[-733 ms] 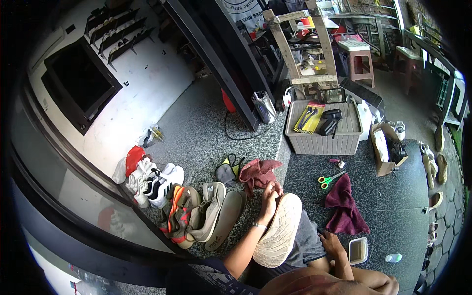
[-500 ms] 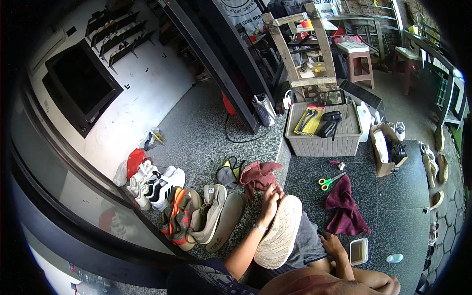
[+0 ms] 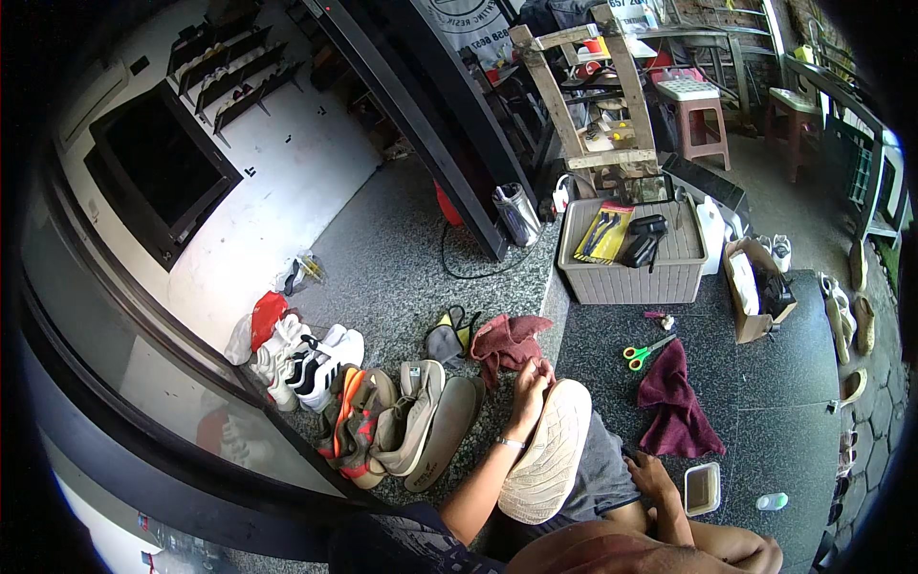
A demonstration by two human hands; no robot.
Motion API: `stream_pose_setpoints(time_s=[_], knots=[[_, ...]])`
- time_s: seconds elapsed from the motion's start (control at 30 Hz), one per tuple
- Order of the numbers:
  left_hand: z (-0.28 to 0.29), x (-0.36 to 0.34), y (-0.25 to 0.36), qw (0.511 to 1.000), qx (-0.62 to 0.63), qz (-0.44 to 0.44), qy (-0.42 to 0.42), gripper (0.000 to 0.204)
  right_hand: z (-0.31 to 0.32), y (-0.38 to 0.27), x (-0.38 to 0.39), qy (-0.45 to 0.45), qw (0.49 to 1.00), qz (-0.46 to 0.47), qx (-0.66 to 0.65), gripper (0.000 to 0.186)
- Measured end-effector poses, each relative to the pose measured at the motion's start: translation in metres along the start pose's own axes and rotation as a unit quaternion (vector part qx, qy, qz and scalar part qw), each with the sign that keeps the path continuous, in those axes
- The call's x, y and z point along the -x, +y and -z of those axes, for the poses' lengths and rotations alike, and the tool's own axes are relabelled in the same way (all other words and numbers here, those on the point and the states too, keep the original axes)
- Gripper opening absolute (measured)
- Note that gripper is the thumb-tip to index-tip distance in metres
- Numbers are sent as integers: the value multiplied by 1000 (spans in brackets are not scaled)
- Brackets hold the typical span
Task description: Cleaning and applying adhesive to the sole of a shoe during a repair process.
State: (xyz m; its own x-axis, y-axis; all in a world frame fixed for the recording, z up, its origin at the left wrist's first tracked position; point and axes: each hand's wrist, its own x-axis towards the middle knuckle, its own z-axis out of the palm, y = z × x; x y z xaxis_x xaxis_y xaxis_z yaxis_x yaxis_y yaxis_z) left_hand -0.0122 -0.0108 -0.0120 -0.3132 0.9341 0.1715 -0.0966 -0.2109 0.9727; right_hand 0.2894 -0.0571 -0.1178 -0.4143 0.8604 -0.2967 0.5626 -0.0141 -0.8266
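My left hand [image 3: 532, 392] has its fingers closed around the far edge of a shoe [image 3: 550, 454]. The shoe's cream, patterned sole faces up; its upper is hidden beneath. The shoe rests against my lap, over grey cloth [image 3: 604, 474]. My right hand [image 3: 652, 475] lies on my leg at the edge of that cloth, holding nothing that I can see. Just beyond the left hand is a dusty-red cloth [image 3: 507, 342]. To its left lie a flat olive-brown insole-shaped piece [image 3: 448, 430] and a beige sneaker [image 3: 411, 416].
More shoes [image 3: 330, 364] line the left side. Rightward are green-handled scissors [image 3: 645, 352], a maroon cloth [image 3: 674, 411], a small tub [image 3: 702, 488] and a little bottle [image 3: 771, 501]. A lidded grey box [image 3: 631, 279] and an open carton [image 3: 755, 320] stand farther back.
The view has shifted very slightly. Both hands and the shoe keep nearly the same places, with the left hand's fingers moved a little at the shoe's edge.
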Motion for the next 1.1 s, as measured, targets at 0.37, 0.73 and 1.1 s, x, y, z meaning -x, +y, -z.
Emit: stream_pose_setpoints(time_s=[0.37, 0.73, 1.1], knots=[[-3, 2, 4, 999, 43, 30, -6, 4, -3, 8, -4, -7, 1000, -10, 3, 44], [-3, 5, 7, 999, 36, 41, -4, 6, -5, 6, -2, -5, 1000, -12, 8, 42], [-6, 2, 8, 996, 79, 30, 9, 10, -6, 9, -5, 6, 1000, -4, -7, 41]])
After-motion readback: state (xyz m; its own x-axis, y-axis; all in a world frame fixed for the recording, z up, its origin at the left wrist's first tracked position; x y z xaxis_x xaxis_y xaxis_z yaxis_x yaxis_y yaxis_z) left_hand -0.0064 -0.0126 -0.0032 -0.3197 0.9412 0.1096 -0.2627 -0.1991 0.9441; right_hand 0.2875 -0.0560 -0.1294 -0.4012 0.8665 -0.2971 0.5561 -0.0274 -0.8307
